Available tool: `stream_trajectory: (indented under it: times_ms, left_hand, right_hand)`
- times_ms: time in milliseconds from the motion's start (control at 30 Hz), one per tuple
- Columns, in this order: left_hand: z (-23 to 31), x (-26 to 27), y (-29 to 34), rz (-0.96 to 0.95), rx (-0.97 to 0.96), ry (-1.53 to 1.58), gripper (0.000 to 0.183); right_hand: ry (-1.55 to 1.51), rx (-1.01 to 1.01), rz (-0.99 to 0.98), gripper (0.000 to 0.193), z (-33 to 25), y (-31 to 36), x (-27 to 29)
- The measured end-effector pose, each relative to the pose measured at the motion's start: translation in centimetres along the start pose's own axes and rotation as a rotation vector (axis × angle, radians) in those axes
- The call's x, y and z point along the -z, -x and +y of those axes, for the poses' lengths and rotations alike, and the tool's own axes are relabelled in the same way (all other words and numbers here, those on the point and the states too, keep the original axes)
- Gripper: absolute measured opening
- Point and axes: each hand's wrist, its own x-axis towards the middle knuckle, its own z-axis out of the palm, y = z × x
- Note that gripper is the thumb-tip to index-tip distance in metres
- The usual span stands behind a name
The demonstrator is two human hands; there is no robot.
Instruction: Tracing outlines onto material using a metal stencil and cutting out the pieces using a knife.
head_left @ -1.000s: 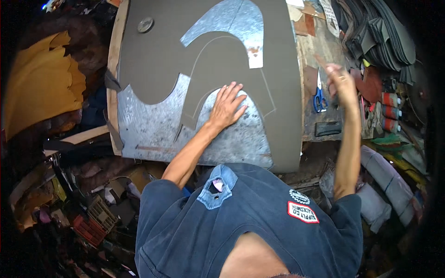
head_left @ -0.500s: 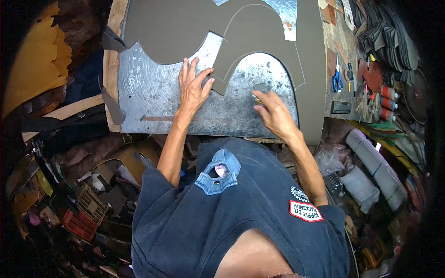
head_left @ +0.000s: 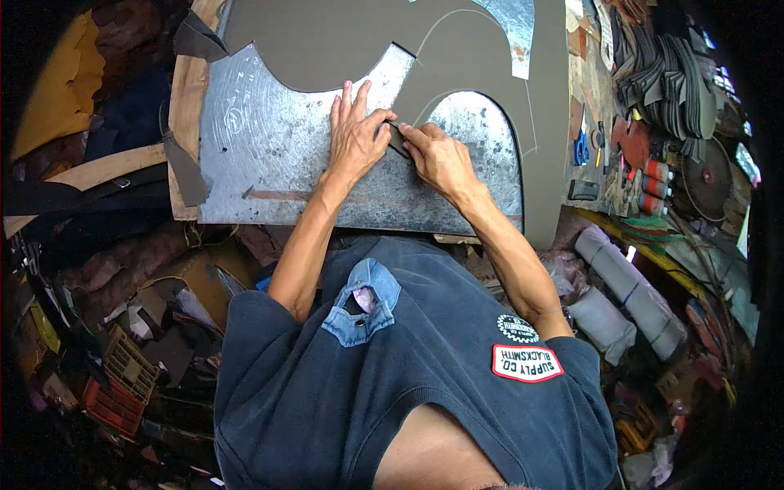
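Note:
A grey-brown sheet with curved cut edges and pale drawn lines lies over a scratched metal plate. My left hand rests with fingers spread, mostly on bare metal, its index finger and thumb beside the lower corner of a sheet strip. Opposite it, my right hand has its fingers closed together at that same corner. Whatever small thing sits in the right fingers is hidden by them. Both hands nearly meet at the strip's end.
Wood framing borders the plate on the left. At the right lie blue-handled scissors, a dark block, red-labelled bottles and a stack of dark cut pieces. A wrapped roll stands below; crates lie lower left.
My right hand has moved left and up from the bare metal to the strip's corner. The left hand stays by the strip with fingers spread. The whole view has shifted slightly.

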Motion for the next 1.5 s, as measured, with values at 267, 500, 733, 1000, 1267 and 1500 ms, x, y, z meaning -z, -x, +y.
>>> stream_trajectory:
  times_ms: [267, 500, 733, 1000, 1267, 1500]
  left_hand:
    - [-0.1, -0.4, -0.1, 0.055, 0.001, -0.053, 0.017]
    - [-0.4, -0.4, 0.1, 0.011, -0.005, -0.048, 0.018]
    - [-0.8, -0.8, 0.3, -0.011, -0.074, -0.071, 0.021]
    - [-1.0, -1.0, -0.3, -0.053, -0.132, -0.139, 0.026]
    - [0.2, -0.2, 0.2, -0.086, -0.104, -0.115, 0.032]
    - [1.7, -1.2, -0.8, -0.101, -0.092, -0.097, 0.045]
  right_hand:
    - [0.032, -0.052, -0.013, 0.026, 1.6, 2.8, 1.2]
    - [-0.023, -0.070, 0.112, 0.027, 3.7, 9.2, 1.5]
    - [0.278, 0.055, 0.168, 0.050, 0.9, 5.8, -2.8]
    - [0.050, -0.213, 0.453, 0.050, 0.3, 14.3, -1.3]
    - [-0.167, -0.973, 0.801, 0.040, 2.0, 35.2, -8.4]
    - [-1.607, -1.749, 0.749, 0.012, 2.6, 41.9, -14.1]
